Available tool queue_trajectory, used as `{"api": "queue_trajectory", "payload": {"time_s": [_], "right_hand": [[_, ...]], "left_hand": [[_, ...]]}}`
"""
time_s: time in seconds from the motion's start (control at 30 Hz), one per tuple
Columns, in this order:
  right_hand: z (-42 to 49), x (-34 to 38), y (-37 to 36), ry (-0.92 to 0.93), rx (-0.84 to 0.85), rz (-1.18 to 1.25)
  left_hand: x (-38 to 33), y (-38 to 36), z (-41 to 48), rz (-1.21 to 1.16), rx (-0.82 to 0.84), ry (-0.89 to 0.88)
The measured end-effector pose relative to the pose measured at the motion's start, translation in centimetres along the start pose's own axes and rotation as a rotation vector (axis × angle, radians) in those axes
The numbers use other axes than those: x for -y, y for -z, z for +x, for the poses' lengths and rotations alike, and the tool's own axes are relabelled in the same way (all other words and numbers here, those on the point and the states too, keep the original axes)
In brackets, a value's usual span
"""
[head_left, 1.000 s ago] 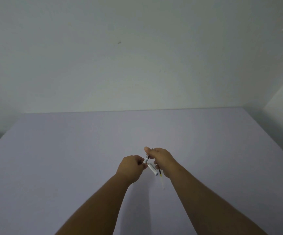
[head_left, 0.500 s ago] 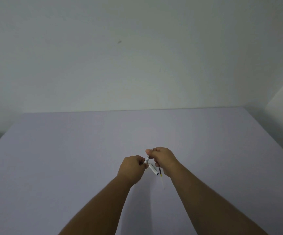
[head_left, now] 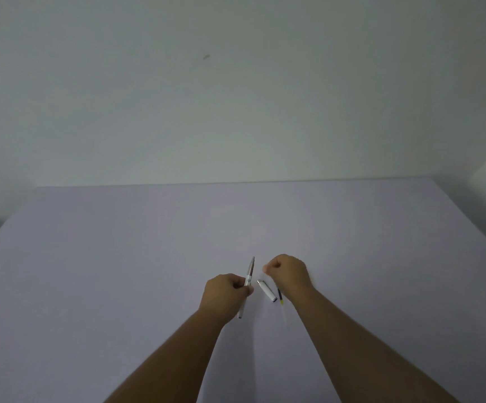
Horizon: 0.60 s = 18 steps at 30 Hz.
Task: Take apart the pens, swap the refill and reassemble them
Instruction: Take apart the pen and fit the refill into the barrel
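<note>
Left hand (head_left: 226, 293) fingers (head_left: 240, 284) curled and pinched around a white pen body (head_left: 246, 286), gripping it about mid-length; tapered tip end points up and away, the other end sticks out below the hand toward the camera, slightly tilted off vertical in the view. Pen body is off the desk (head_left: 90, 257), held above it. Right hand (head_left: 289, 273) is closed into a loose fist, fingers (head_left: 270, 267) pressed together at thumb and forefinger; something small and pale may be pinched at the fingertips, too small to tell what it is. The hands are apart, with a clear gap between pen body and right hand. On the desk between and just below the hands: a short white pen section (head_left: 266, 291) with a metallic end, lying diagonally, near end toward the right. Just beside it on the right, a thin refill (head_left: 279, 296) with a dark shaft and yellowish tip, partly tucked under the right wrist; can't tell if it touches the white section. Desk surface is plain pale lavender, both bare forearms reaching in from the bottom edge. Plain white wall (head_left: 236, 97) behind the desk, with a small dark mark (head_left: 206, 57) high up on it.
</note>
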State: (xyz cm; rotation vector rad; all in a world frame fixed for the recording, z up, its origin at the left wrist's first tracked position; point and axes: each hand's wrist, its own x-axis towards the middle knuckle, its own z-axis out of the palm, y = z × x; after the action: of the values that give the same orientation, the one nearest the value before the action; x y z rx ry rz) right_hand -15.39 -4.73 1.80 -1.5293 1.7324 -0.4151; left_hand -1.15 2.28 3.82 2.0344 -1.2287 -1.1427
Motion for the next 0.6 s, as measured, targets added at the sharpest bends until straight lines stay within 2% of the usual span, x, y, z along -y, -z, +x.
{"api": "queue_trajectory", "payload": {"time_s": [0.17,0.4,0.5,0.6], "right_hand": [[0.7,-0.9,-3.0,0.082,0.095,-0.446],[1.5,-2.4,-4.5,0.137,0.058,-0.573],[1.9,-1.7,-3.9,0.082,0.043,-0.392],[2.5,-0.4,-2.5,-0.027,-0.019,0.103]], "left_hand": [[1.0,-0.3,0.5,-0.115,0.027,0.046],[1.3,-0.3,1.0,-0.155,0.059,0.075],[1.4,-0.2,1.3,-0.141,0.065,0.075],[1.3,-0.1,1.5,-0.124,0.082,0.087]]}}
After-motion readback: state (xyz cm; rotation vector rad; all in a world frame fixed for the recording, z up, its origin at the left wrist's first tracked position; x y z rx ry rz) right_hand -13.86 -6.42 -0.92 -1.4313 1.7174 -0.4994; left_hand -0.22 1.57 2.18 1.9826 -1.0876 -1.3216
